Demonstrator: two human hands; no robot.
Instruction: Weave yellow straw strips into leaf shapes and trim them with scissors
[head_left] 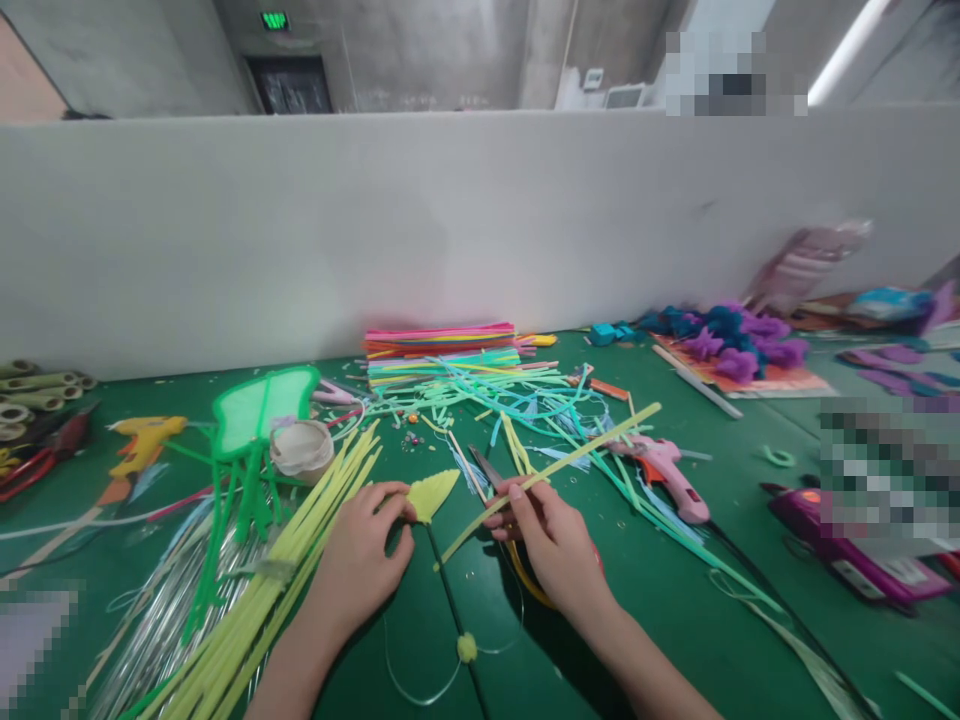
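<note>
My left hand [369, 550] pinches the edge of a yellow-green leaf-shaped piece [435, 494] between thumb and fingers. A thin dark stem [448, 590] runs down from that piece to a small yellow-green ball [466, 648] with clear thread looping beside it. In my right hand [551, 545] is a long yellow-green strip [585, 449], held between thumb and forefinger and slanting up to the right. Scissors [487, 468] are also in my right hand, their blades pointing up and left, with part of the handle hidden under the palm.
A bundle of yellow-green strips [300, 560] lies left of my left hand, near a tape roll [301, 450] and a yellow glue gun [146, 440]. Colourful strips [442, 345] lie by the white partition [450, 220]. A pink glue gun [671, 475] lies right.
</note>
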